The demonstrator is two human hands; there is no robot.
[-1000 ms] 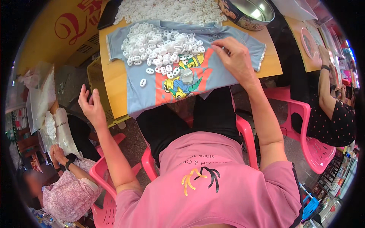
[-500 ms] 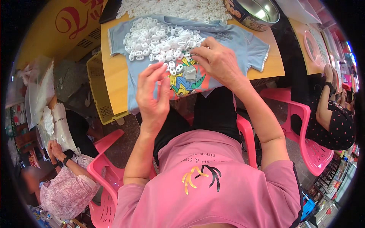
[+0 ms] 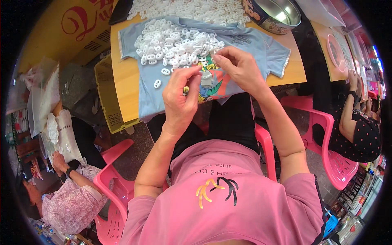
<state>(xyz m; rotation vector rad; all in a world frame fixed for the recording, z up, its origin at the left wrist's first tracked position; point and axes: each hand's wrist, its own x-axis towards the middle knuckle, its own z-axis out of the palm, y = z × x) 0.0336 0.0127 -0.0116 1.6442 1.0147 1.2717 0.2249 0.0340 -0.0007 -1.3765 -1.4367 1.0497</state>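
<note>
Pinching a small white plastic piece [image 3: 213,57] with the right hand [image 3: 241,69]; the left hand [image 3: 181,98] beside it closes thumb and fingers on something small, hidden from view. Judgement: work goes best over the light blue shirt [image 3: 245,45], close to the pile of white pieces [image 3: 175,41] just beyond the fingertips, so drops stay caught. Surface: yellow table [image 3: 124,77]. Metal bowl [image 3: 273,12] far right; pink chairs [image 3: 326,134] around.
</note>
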